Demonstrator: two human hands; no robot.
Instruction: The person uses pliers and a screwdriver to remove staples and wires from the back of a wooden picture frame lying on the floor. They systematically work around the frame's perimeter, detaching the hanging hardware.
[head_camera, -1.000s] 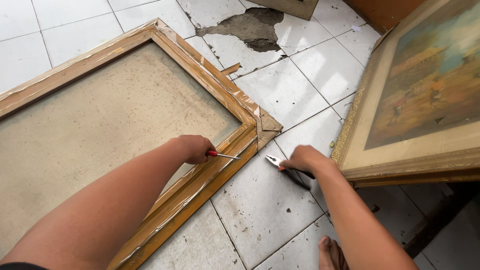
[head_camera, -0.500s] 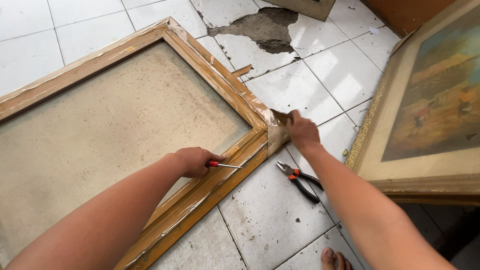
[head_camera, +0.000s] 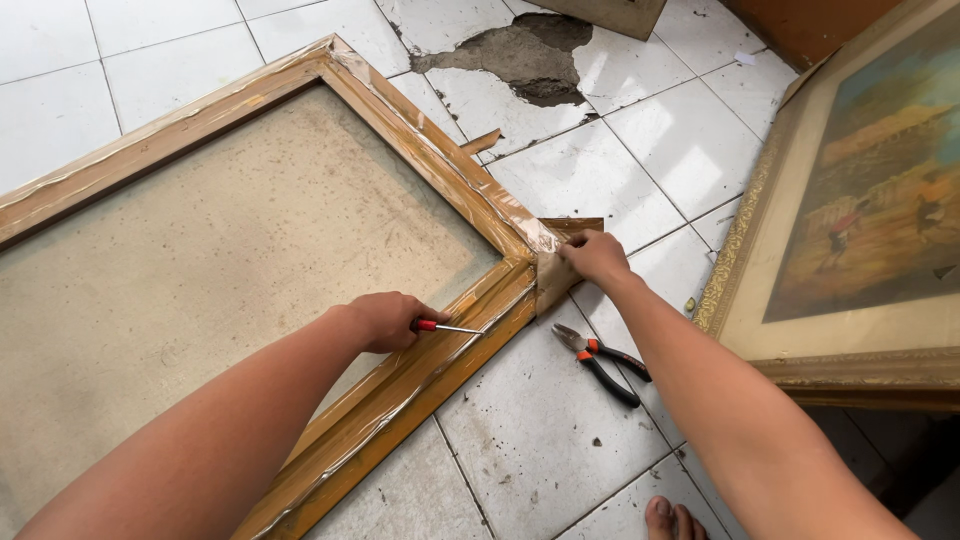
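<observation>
A large wooden picture frame (head_camera: 400, 120) lies face down on the white tiled floor, its beige backing board (head_camera: 220, 250) up and strips of brown tape along its edges. My left hand (head_camera: 385, 318) is shut on a small red-handled screwdriver (head_camera: 448, 327), whose tip rests on the frame's lower rail. My right hand (head_camera: 595, 256) pinches a loose flap of brown tape (head_camera: 552, 275) at the frame's right corner. Red-and-black pliers (head_camera: 600, 360) lie on the tile just below that hand, touched by neither hand.
A framed painting with a gilded border (head_camera: 850, 250) leans or lies at the right. A broken patch of tile (head_camera: 525, 55) shows bare cement at the top. A small wood splinter (head_camera: 482, 142) lies beside the frame. My toes (head_camera: 672, 520) show at the bottom.
My right hand let go of the pliers, left them on the tile and moved up to the frame's corner, where it now pinches the tape. The left hand shifted slightly along the rail.
</observation>
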